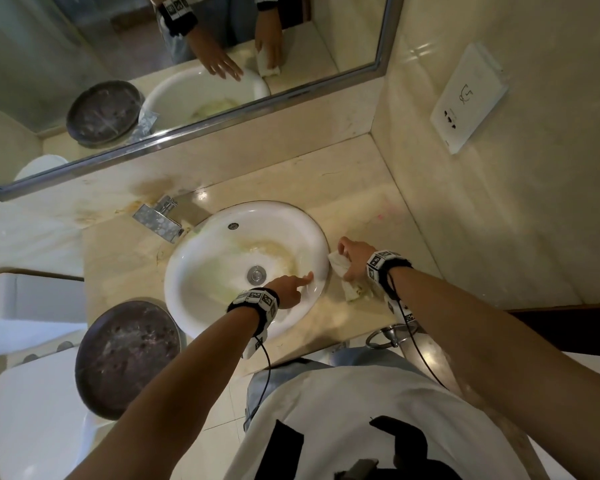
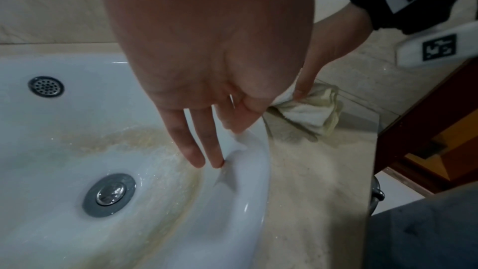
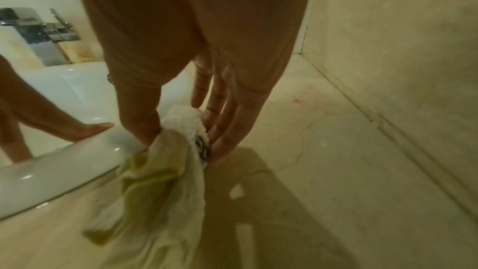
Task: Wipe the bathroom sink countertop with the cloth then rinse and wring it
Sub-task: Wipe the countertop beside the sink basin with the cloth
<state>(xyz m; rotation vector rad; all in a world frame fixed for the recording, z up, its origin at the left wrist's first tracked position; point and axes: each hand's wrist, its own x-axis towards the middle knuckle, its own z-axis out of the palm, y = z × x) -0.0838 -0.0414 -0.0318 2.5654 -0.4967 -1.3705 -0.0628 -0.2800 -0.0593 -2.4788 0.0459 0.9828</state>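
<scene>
two hands at the sink [image 1: 201,258] rim: my left hand [image 1: 290,289] rests straight fingers on its right edge, holding nothing. my right hand [image 1: 355,259] grips the cloth [image 1: 347,278] on the countertop [image 1: 371,216], just beside the rim; bare counter runs right to the wall [image 1: 499,209].

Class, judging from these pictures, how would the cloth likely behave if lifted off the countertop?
The cloth would probably droop: it lies crumpled in soft folds under the right hand. It looks thin, so likely light. Wetness cannot be told.
</scene>
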